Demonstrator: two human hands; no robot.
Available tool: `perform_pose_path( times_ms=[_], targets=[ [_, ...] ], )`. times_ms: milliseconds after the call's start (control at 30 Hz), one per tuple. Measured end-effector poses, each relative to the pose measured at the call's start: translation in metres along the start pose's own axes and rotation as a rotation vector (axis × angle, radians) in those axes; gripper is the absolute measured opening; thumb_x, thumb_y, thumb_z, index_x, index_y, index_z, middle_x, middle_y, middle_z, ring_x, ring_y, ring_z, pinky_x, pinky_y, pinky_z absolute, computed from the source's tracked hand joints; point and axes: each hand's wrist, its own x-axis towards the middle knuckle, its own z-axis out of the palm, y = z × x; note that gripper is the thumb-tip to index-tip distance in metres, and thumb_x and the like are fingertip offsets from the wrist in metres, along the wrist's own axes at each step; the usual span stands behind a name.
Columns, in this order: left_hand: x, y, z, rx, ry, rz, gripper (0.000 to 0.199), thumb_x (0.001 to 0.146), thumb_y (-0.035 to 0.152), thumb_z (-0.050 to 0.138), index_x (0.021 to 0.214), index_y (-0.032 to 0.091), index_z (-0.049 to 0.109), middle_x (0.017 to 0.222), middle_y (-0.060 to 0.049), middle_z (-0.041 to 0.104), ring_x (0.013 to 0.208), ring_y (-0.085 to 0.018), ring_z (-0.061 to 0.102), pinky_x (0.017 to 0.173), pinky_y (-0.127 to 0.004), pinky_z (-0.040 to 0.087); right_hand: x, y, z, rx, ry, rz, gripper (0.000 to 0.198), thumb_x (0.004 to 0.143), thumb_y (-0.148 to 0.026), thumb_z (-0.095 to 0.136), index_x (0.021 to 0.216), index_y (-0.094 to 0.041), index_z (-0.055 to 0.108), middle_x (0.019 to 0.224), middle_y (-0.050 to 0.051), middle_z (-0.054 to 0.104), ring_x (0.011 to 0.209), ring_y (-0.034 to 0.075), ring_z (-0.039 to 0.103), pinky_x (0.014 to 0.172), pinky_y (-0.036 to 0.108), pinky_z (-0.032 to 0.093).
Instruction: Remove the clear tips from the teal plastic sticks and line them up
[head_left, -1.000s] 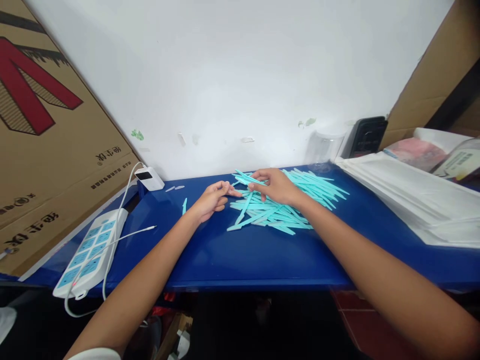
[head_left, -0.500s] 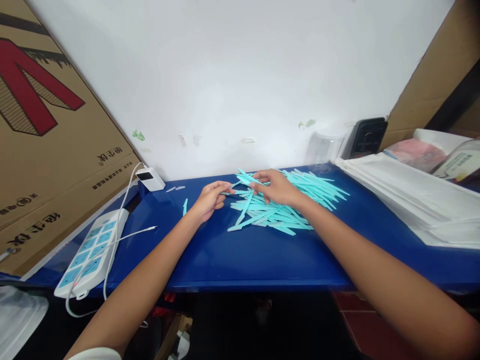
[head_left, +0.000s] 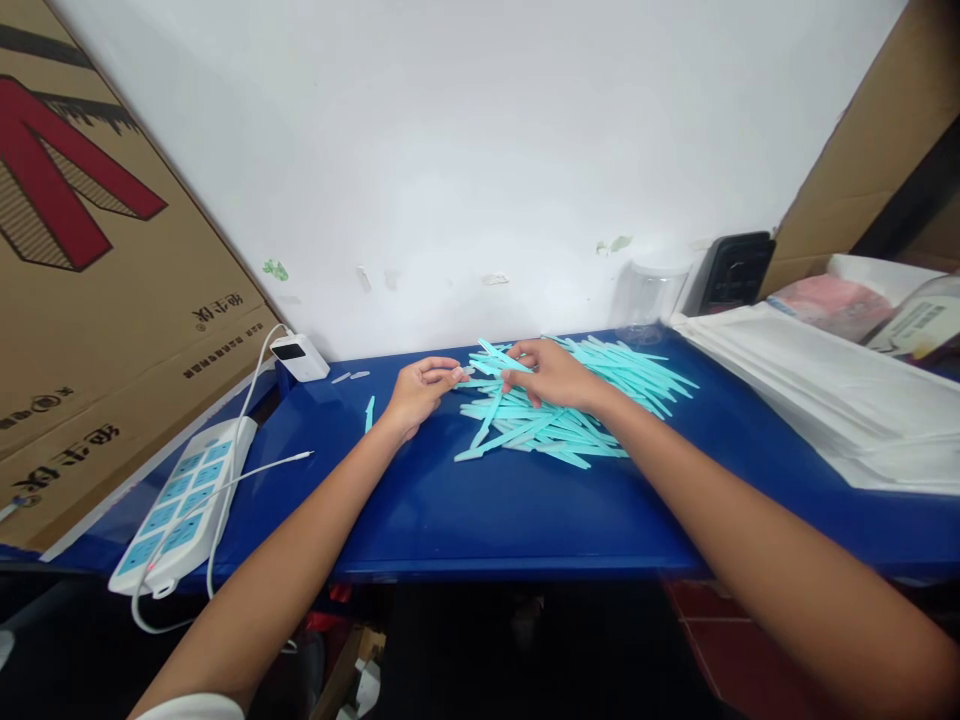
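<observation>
With our left hand [head_left: 420, 394] we pinch a small translucent piece [head_left: 469, 371] beside the pile [head_left: 630, 376]. With our right hand [head_left: 552, 374] we grip turquoise sticks [head_left: 493, 356] over the pile. 1 stick [head_left: 370, 413] lies apart on the blue table [head_left: 465, 515], left of our left hand. 2 pale slips [head_left: 360, 375] lie near the white device [head_left: 309, 362].

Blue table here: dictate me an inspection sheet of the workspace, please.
Surface: blue table, glossy.
Job's things: turquoise heap; lone stick apart, left.
Clutter: pale bits near white device; white stack at right.
Hands: left hand pinches small pale piece; right hand holds turquoise sticks.
Cables: white cable crosses power strip, free end on table.
Surroundings: wall behind, cardboard left.
</observation>
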Motion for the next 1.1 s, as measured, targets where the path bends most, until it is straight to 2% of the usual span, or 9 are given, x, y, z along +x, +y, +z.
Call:
perform_pose_path(
  times_ms=[133, 267, 367, 600, 767, 900, 1100],
  targets=[
    [-0.001, 0.0032, 0.0005, 0.006, 0.039, 0.017, 0.051, 0.071, 0.049, 0.091, 0.103, 0.015, 0.071, 0.094, -0.012, 0.08, 0.039, 0.0, 0.029, 0.039, -0.019, 0.018, -0.0001, -0.0007, -0.0005, 0.01, -0.013, 0.004, 0.015, 0.09, -0.028, 0.07, 0.096, -0.019, 0.059, 0.088, 0.007, 0.081, 0.039, 0.008, 0.046, 0.041, 0.026, 0.04],
    [-0.0021, 0.0062, 0.0018, 0.018, 0.104, 0.035, 0.048, 0.066, 0.047, 0.094, 0.094, 0.013, 0.075, 0.088, -0.012, 0.079, 0.045, -0.004, 0.044, 0.041, -0.019, 0.024, 0.0003, -0.0005, -0.002, 0.018, 0.001, 0.009, 0.015, 0.088, -0.029, 0.07, 0.095, -0.019, 0.061, 0.086, 0.006, 0.081, 0.042, 0.009, 0.045, 0.04, 0.025, 0.039],
    [-0.0008, 0.0046, 0.0006, 0.02, 0.102, 0.047, 0.046, 0.065, 0.046, 0.094, 0.092, 0.013, 0.078, 0.091, -0.014, 0.079, 0.051, -0.007, 0.052, 0.043, -0.02, 0.027, 0.0006, 0.0002, -0.0032, 0.015, 0.001, 0.012, 0.015, 0.085, -0.028, 0.071, 0.092, -0.019, 0.062, 0.085, 0.006, 0.081, 0.041, 0.009, 0.044, 0.04, 0.025, 0.038],
    [0.0029, -0.0027, -0.0028, -0.001, 0.084, 0.013, 0.048, 0.069, 0.05, 0.091, 0.099, 0.014, 0.079, 0.093, -0.012, 0.078, 0.042, -0.002, 0.035, 0.039, -0.02, 0.018, 0.0021, 0.0038, -0.0036, 0.007, 0.0, 0.002, 0.014, 0.081, -0.025, 0.069, 0.09, -0.02, 0.061, 0.083, 0.005, 0.081, 0.043, 0.01, 0.045, 0.04, 0.025, 0.037],
    [0.0026, -0.0011, -0.0028, -0.002, 0.102, -0.001, 0.049, 0.07, 0.051, 0.09, 0.101, 0.015, 0.079, 0.097, -0.012, 0.078, 0.044, -0.002, 0.039, 0.038, -0.02, 0.018, 0.0012, 0.0011, -0.0045, 0.004, -0.011, 0.014, 0.013, 0.079, -0.023, 0.068, 0.088, -0.02, 0.06, 0.082, 0.005, 0.081, 0.04, 0.009, 0.043, 0.039, 0.025, 0.037],
    [0.0006, 0.0023, -0.0004, -0.003, 0.075, 0.022, 0.054, 0.07, 0.049, 0.091, 0.109, 0.016, 0.075, 0.093, -0.009, 0.078, 0.042, -0.001, 0.034, 0.038, -0.02, 0.017, -0.0012, -0.0039, -0.0032, 0.002, -0.027, 0.026, 0.018, 0.079, -0.023, 0.069, 0.094, -0.02, 0.06, 0.084, 0.005, 0.081, 0.038, 0.009, 0.044, 0.038, 0.025, 0.038],
    [-0.0008, 0.0017, 0.0013, -0.003, 0.059, -0.007, 0.046, 0.068, 0.046, 0.093, 0.097, 0.014, 0.075, 0.091, -0.01, 0.078, 0.041, -0.001, 0.034, 0.038, -0.02, 0.016, -0.0018, -0.0045, 0.0004, 0.0, -0.044, 0.023, 0.016, 0.081, -0.024, 0.068, 0.094, -0.021, 0.058, 0.085, 0.004, 0.081, 0.037, 0.01, 0.047, 0.039, 0.028, 0.042]
  ],
)
